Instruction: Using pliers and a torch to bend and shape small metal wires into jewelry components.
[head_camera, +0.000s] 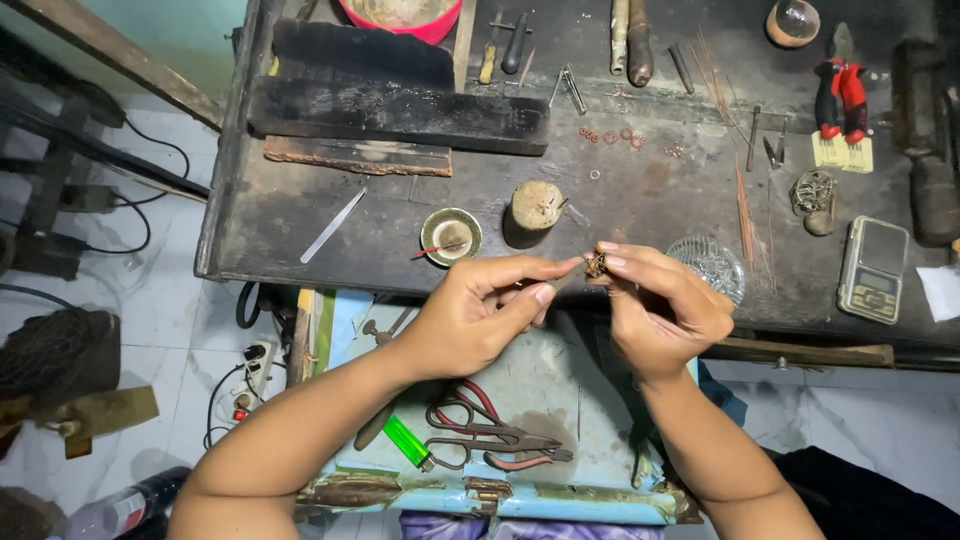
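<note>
Both hands pinch a small metal piece between fingertips.

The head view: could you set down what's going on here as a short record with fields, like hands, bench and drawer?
Left hand: fingertips pinch toward the small brown piece
Right hand: holds the small brown piece at its fingertips
Workbench: dark, worn
On bench: small round dish, wooden stub, glass dish, pocket scale, red-handled pliers
Drawer below: scissors, green lighter
Floor: pale tiles, power strip
</note>
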